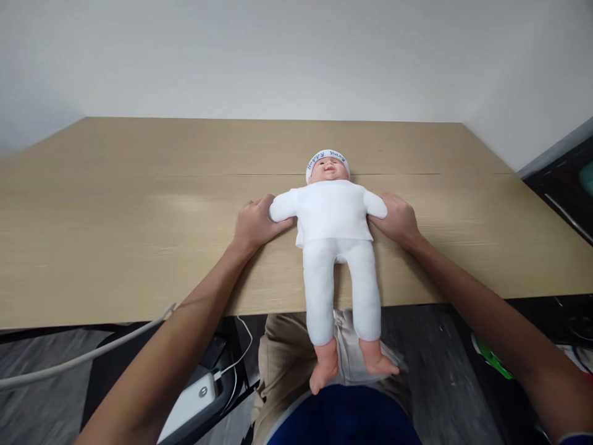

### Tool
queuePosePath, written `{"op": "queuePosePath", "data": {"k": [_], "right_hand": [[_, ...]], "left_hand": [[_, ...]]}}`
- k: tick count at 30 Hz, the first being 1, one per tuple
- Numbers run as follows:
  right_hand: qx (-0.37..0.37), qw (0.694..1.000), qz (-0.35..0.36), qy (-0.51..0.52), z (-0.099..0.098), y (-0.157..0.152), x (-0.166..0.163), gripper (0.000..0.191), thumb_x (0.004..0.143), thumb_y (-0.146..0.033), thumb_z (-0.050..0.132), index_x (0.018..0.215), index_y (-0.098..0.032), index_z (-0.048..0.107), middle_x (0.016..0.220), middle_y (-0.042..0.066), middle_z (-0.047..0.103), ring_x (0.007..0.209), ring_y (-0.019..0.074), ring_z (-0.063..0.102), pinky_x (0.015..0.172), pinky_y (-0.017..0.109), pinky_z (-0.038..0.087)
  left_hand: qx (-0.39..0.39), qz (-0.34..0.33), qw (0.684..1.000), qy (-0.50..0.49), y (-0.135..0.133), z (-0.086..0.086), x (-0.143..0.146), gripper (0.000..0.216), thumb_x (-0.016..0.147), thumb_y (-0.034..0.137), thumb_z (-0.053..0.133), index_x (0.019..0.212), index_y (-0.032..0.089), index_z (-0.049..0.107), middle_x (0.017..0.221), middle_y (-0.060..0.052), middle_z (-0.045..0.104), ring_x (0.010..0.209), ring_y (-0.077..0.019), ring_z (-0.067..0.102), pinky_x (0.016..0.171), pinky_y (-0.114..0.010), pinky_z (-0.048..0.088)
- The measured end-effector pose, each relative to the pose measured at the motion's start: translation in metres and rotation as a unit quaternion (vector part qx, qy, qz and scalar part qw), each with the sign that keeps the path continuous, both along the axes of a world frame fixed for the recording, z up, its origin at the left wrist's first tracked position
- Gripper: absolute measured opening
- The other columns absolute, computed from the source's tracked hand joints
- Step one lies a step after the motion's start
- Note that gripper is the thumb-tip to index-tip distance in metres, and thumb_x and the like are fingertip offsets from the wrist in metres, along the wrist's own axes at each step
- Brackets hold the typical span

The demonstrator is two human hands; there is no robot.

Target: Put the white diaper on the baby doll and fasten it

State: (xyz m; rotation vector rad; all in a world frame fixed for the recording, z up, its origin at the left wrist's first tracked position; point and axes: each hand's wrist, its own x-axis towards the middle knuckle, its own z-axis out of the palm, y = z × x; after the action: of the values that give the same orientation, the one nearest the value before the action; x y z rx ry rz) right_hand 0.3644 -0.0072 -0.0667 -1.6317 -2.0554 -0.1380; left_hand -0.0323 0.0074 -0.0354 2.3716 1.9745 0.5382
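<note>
A baby doll (332, 228) in white clothes and a white cap lies on its back on the light wooden table (139, 235), head away from me. Its legs hang over the near edge, bare feet above my lap. My left hand (254, 224) is closed around the end of the doll's left-side sleeve. On the other side, my right hand (395, 219) grips the right-side sleeve with curled fingers. Both hands rest on the tabletop.
A white cable (88, 355) runs below the table's near edge at left. A white device (192, 402) with a plugged-in cord lies on the floor by my knees. Dark furniture (563, 185) stands at the right. A plain white wall is behind the table.
</note>
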Motion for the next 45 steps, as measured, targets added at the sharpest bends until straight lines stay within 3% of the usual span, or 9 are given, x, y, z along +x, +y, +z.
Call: {"op": "queuePosePath", "data": {"k": [13,21,29,35,40,45], "right_hand": [[0.016,1.000,-0.002,0.022,0.005,0.099,-0.008,0.033,0.099,-0.049,0.069,0.117,-0.022,0.073,0.115,0.016,0.081,0.109,0.0403,0.073,0.089,0.049,0.058],[0.030,0.999,-0.003,0.026,0.003,0.152,-0.010,0.031,0.098,-0.053,0.071,0.107,-0.023,0.072,0.110,0.015,0.081,0.101,0.0376,0.072,0.082,0.046,0.056],[0.035,0.999,0.008,0.033,-0.003,0.205,-0.018,0.048,0.100,-0.068,0.069,0.112,-0.022,0.071,0.110,0.016,0.078,0.107,0.0407,0.071,0.092,0.053,0.056],[0.030,0.998,0.014,0.044,-0.011,0.220,-0.017,0.060,0.100,-0.079,0.063,0.120,-0.023,0.072,0.112,0.017,0.078,0.113,0.0448,0.069,0.099,0.060,0.056],[0.047,0.997,0.036,0.049,-0.012,0.205,-0.011,0.061,0.099,-0.072,0.066,0.135,-0.023,0.067,0.132,0.019,0.075,0.121,0.0447,0.067,0.105,0.062,0.055],[0.073,0.993,0.076,0.052,-0.014,0.187,0.016,0.069,0.095,-0.071,0.069,0.143,-0.021,0.063,0.137,0.020,0.073,0.125,0.0438,0.066,0.110,0.063,0.053]], "left_hand": [[0.097,-0.008,0.995,0.021,0.111,-0.018,-0.014,0.060,0.079,0.077,0.070,0.104,0.023,0.065,0.094,-0.014,0.078,0.098,-0.0425,0.077,0.088,-0.045,0.054],[0.113,-0.005,0.993,0.034,0.162,-0.018,-0.015,0.062,0.079,0.079,0.068,0.102,0.022,0.062,0.093,-0.014,0.076,0.097,-0.0415,0.075,0.088,-0.045,0.052],[0.112,0.004,0.994,0.014,0.208,-0.018,-0.024,0.059,0.082,0.076,0.069,0.105,0.022,0.063,0.096,-0.013,0.075,0.105,-0.0412,0.073,0.088,-0.044,0.050],[0.084,0.007,0.996,-0.009,0.217,-0.022,-0.023,0.060,0.085,0.076,0.070,0.109,0.022,0.065,0.104,-0.014,0.076,0.109,-0.0406,0.073,0.091,-0.045,0.052],[0.083,-0.023,0.996,-0.031,0.202,-0.020,-0.023,0.062,0.090,0.076,0.068,0.117,0.020,0.064,0.117,-0.016,0.076,0.113,-0.0396,0.072,0.097,-0.048,0.054],[0.092,-0.073,0.991,-0.062,0.184,-0.016,-0.047,0.065,0.092,0.072,0.071,0.133,0.022,0.062,0.133,-0.016,0.074,0.125,-0.0394,0.067,0.110,-0.053,0.053]]}}
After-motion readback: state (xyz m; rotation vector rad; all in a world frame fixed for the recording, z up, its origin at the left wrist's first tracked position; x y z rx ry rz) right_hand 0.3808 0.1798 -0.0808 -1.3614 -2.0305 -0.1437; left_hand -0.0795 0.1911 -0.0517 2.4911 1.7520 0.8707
